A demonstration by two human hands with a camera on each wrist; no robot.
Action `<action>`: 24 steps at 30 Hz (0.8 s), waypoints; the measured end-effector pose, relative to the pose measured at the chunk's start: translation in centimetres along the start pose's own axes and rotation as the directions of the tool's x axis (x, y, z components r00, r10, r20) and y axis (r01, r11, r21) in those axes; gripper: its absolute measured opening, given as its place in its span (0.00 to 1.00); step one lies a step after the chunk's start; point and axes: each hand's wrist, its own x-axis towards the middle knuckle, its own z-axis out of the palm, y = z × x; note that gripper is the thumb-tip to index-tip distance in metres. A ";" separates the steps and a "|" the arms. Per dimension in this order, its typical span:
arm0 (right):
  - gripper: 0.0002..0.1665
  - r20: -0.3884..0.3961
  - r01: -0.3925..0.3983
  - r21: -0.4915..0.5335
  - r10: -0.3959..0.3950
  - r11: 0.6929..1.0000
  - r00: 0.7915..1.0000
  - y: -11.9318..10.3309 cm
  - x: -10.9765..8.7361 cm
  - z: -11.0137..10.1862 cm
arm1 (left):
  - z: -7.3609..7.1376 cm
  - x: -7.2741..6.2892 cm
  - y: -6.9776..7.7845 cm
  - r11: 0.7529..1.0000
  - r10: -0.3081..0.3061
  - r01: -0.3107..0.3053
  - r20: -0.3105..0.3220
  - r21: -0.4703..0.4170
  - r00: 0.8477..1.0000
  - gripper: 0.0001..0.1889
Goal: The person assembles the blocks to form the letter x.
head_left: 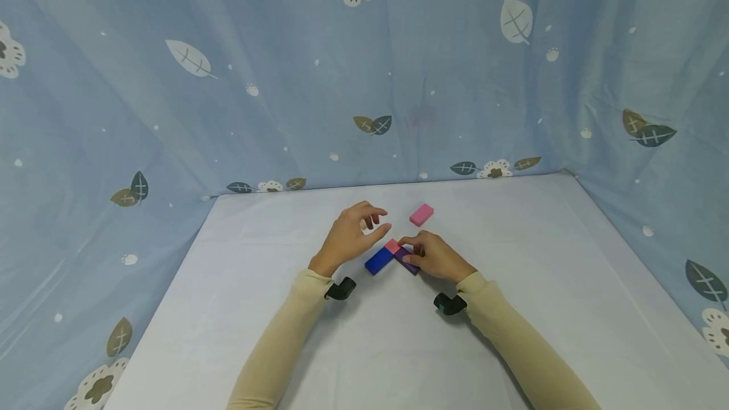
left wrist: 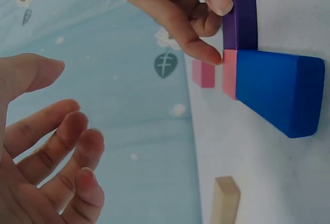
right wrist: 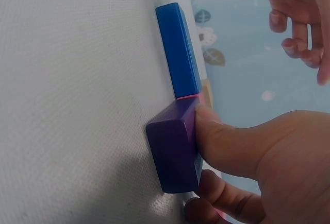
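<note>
My right hand holds a purple block between thumb and fingers, low on the white table. Its index fingertip reaches the small coral block. That coral block sits at the corner where the purple block and a blue block come together, so the three form an angled shape. My left hand hovers to the left of the blue block, fingers relaxed and thumb apart, holding nothing. In the right wrist view, the thumb lies along the purple block's side, and part of the coral block is hidden behind it.
A pink block lies farther back on the white table. One plain wooden block stands out in the left wrist view; my left hand mostly hides it from the head view. Behind the table hangs a blue patterned curtain.
</note>
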 end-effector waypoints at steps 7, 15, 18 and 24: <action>0.22 -0.001 0.024 -0.017 -0.024 1.000 1.000 0.1 0.0 -0.1 | 0.1 -0.1 -0.2 1.000 0.009 -0.009 0.008 -0.013 1.000 0.15; 0.22 0.004 0.022 -0.021 -0.022 1.000 1.000 0.1 0.0 -0.1 | -0.4 0.1 -0.7 0.994 -0.019 0.022 0.027 -0.109 0.999 0.15; 0.21 0.002 0.021 -0.029 -0.021 0.999 1.000 0.1 0.0 -0.2 | -0.3 0.2 -1.1 0.993 -0.012 0.017 0.038 -0.121 0.999 0.15; 0.21 0.005 0.035 -0.029 -0.035 0.999 0.999 0.2 0.2 -0.1 | 0.1 0.1 -1.9 0.994 -0.020 0.027 0.064 -0.103 0.998 0.15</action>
